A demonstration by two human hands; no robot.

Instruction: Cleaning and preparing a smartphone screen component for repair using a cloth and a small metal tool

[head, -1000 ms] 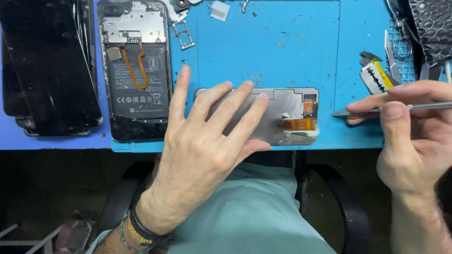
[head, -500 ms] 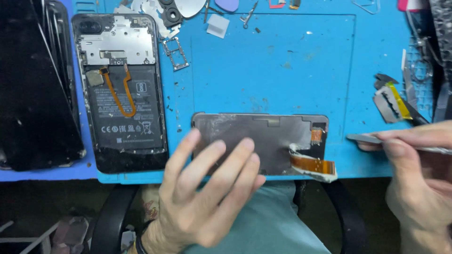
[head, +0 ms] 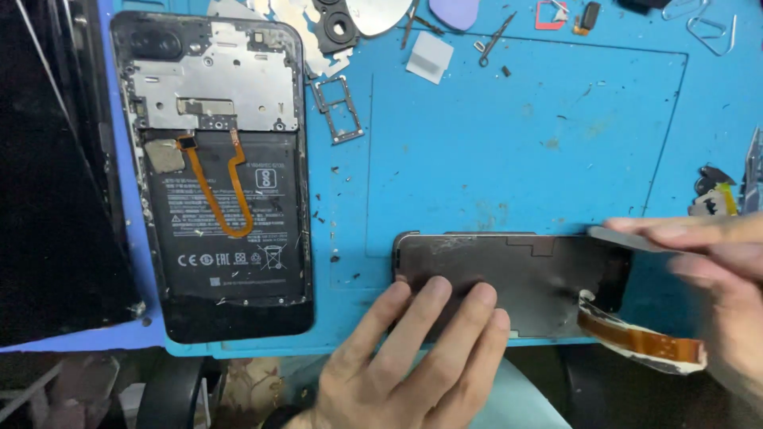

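A dark phone screen panel lies face down near the front edge of the blue work mat, toward its right side. An orange ribbon cable trails from the panel's right end and hangs past the mat's front edge. The left hand rests flat on the panel's front left part, fingers spread and pressing down, gripping nothing. The right hand comes in from the right edge, pinching a thin flat metal blade whose tip touches the panel's back right corner.

Well to the left, by the mat's left edge, an opened phone lies with its battery and an orange cable showing. Beside it, nearer the back edge, lies a small metal card tray. Tweezers, a white square pad and other small parts are scattered along the back edge. A black panel lies beyond the mat's left edge.
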